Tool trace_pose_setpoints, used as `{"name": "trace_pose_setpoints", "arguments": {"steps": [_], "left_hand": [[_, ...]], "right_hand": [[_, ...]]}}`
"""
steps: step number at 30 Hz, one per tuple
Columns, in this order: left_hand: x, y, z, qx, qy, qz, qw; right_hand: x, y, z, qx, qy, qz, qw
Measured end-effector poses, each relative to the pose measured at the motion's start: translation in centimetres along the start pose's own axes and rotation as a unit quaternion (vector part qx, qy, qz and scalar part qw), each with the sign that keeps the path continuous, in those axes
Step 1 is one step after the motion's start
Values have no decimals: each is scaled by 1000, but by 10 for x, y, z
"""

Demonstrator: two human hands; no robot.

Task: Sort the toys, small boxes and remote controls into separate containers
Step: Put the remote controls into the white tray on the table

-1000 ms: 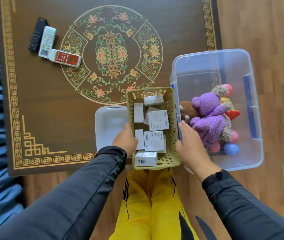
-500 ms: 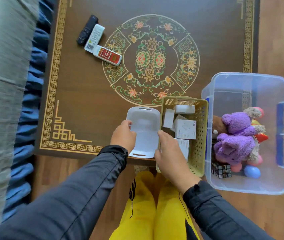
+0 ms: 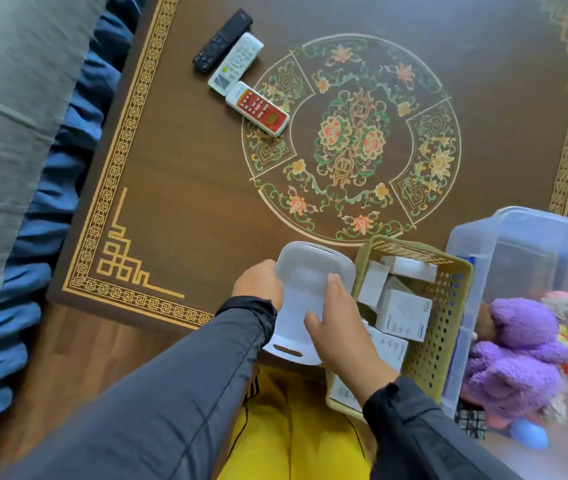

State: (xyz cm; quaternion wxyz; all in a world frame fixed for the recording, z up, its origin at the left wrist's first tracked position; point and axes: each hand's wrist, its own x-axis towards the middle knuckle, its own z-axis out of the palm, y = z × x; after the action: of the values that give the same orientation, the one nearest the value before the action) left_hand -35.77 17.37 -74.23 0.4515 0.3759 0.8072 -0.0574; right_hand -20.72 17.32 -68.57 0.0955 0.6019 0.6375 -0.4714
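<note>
An empty white tray [image 3: 312,268] lies at the table's near edge. My left hand [image 3: 258,284] grips its left rim and my right hand [image 3: 336,317] holds its right side. Beside it on the right, a tan perforated basket [image 3: 443,323] contains several small white boxes [image 3: 403,315]. Further right, a clear plastic bin [image 3: 518,244] holds a purple plush toy [image 3: 518,355], a blue egg [image 3: 530,436], a cube puzzle [image 3: 471,422] and other toys. Three remotes lie at the far left of the table: black remote [image 3: 221,39], white remote [image 3: 235,64], red-faced remote [image 3: 258,109].
The dark brown table [image 3: 178,188] has a gold border and a floral medallion. A grey and blue bed cover [image 3: 15,133] runs along the left. Wood floor [image 3: 78,344] shows below the table edge, and my yellow trousers [image 3: 293,438] are at the bottom.
Both hands left the tan basket and shifted left onto the white tray. The view swung left, so the bin and basket now sit further right.
</note>
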Motion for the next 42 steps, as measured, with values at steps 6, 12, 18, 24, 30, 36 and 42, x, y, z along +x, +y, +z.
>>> {"name": "trace_pose_setpoints", "arguments": {"steps": [6, 12, 18, 24, 30, 36, 42], "left_hand": [[6, -3, -12, 11, 33, 39, 999], [-17, 1, -64, -57, 87, 33, 994], [-61, -10, -140, -57, 150, 23, 987], [-100, -27, -217, -55, 189, 53, 979], [-123, -76, -279, -80, 165, 96, 978], [-148, -137, -334, -26, 150, 147, 977], [-152, -161, -365, -20, 152, 153, 976]], "right_hand": [[8, -5, -6, -32, -4, -4, 999], [-1, -34, -34, -84, 71, -84, 990], [-21, -93, -63, -80, 201, -155, 964], [-40, -167, -74, -168, 271, -141, 937], [-70, -235, -48, -96, 316, -119, 937], [-100, -298, 7, 40, 315, -88, 944], [-112, -328, 25, 51, 304, -102, 946]]}}
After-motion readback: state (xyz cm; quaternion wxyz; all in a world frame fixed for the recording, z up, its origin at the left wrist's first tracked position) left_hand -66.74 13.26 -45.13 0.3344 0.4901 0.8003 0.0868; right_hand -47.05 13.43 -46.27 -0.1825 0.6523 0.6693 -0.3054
